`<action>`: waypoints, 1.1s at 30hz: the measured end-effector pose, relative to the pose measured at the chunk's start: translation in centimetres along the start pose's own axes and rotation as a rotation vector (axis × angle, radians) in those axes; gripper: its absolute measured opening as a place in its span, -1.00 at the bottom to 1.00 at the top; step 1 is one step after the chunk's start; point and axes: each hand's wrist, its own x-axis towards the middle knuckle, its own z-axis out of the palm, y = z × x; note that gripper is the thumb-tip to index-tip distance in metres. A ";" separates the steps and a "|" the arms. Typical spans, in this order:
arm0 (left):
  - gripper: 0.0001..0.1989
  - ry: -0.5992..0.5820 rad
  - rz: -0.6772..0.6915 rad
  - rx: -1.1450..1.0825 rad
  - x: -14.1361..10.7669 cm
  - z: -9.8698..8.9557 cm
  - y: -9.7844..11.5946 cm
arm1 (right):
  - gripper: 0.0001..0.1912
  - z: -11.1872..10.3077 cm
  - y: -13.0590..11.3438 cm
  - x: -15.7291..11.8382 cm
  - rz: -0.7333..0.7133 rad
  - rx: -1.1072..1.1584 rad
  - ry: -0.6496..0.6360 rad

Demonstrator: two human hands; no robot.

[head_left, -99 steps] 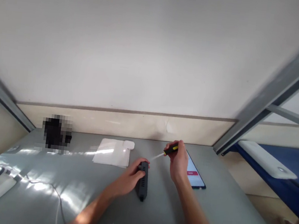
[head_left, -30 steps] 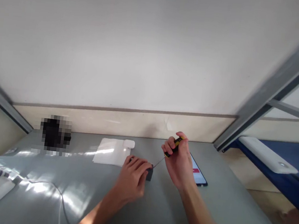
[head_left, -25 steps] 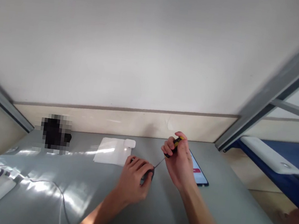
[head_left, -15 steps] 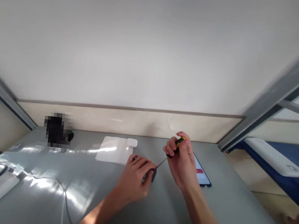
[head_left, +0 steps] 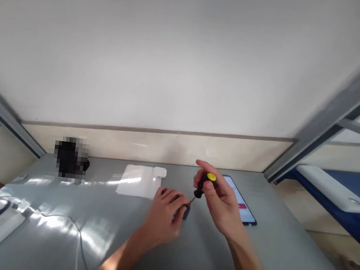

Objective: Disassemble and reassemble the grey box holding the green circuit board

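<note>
With the tool apparently applied but its result not yet showing, the right hand point(head_left: 222, 203) is gripping a screwdriver point(head_left: 202, 187) against the dark block point(head_left: 186, 213) the left hand point(head_left: 164, 216) is clasping toward the far edge of the table point(head_left: 283, 253)

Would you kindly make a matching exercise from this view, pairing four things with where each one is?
Things
1. black-and-yellow screwdriver
2. dark, box-shaped device
3. thin rectangular phone with a lit screen
4. small white rounded case

Places
A. gripped by the bare left hand
B. at a corner of the white rectangular paper
C. held in the bare right hand
D. on the grey tabletop, partly hidden by the right hand

Pairs: 1-C, 2-A, 3-D, 4-B
</note>
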 end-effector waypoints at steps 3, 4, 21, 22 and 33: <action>-0.76 -0.024 -0.017 0.004 0.0 0.0 -0.1 | -0.74 0.3 -0.5 -0.2 -0.069 -0.038 0.023; -0.75 -0.027 -0.021 0.007 0.0 0.1 -0.1 | -0.80 0.4 -0.5 -0.2 -0.094 -0.052 0.026; -0.70 -0.010 -0.112 -0.009 -0.1 1.0 -0.1 | -0.82 0.0 -1.6 -0.2 -0.141 -0.266 0.051; -0.70 -0.002 -0.101 -0.007 -0.2 1.1 -0.2 | -0.80 -0.1 -1.7 -0.2 -0.138 -0.226 0.027; -0.70 0.011 -0.068 -0.008 0.2 0.4 0.2 | -0.80 -0.2 -1.8 -0.2 -0.264 -0.214 0.058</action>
